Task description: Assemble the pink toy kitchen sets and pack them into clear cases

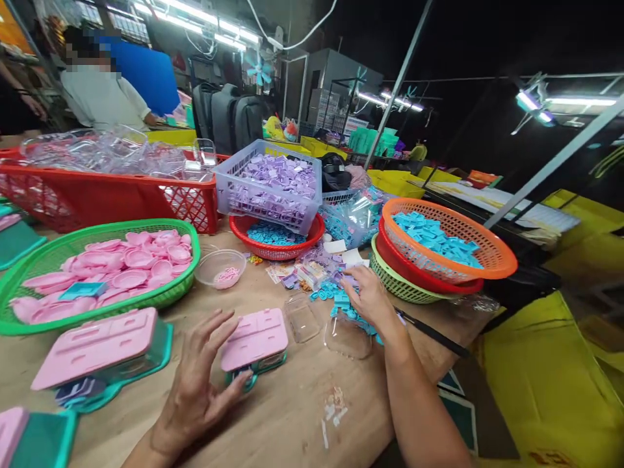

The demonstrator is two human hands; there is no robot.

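Observation:
My left hand (197, 383) rests on the wooden table (292, 416) with fingers spread, its thumb against a small pink and teal plastic case (254, 341). My right hand (370, 296) reaches forward into a loose heap of small blue plastic pieces (341, 304), fingers curled over them; whether it grips any is hidden. Two clear plastic lids (302, 318) lie between the hands. A larger pink and teal case (97, 351) sits left of my left hand.
A green basket (29, 266) of pink discs stands at left, a red crate (97, 195) of clear parts behind it. A grey basket (273, 185) of purple pieces tops a red bowl. An orange basket (487, 250) of blue pieces is at right. A person stands far left.

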